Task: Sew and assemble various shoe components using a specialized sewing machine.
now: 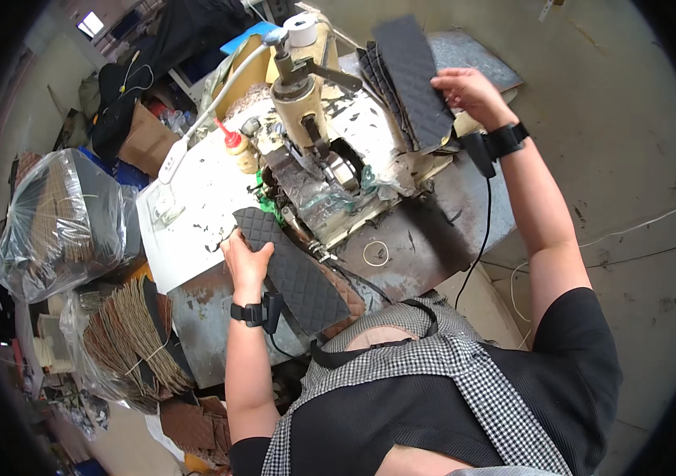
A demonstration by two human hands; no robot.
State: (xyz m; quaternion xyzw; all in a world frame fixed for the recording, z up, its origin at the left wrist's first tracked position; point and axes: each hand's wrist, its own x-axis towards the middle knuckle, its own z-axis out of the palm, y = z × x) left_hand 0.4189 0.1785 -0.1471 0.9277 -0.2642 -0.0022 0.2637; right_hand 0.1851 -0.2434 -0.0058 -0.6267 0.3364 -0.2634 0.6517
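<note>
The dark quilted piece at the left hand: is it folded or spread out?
Spread out: the quilted piece lies as one long strip by the left hand, and no fold shows.

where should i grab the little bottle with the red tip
Best around the rounded, pale yellow body of the bottle, below the narrow red tip, coming from the left, likely with the left hand. The body is the wider part, and the machine stands close on its right, while the flat white surface spreads out on its left.
</note>
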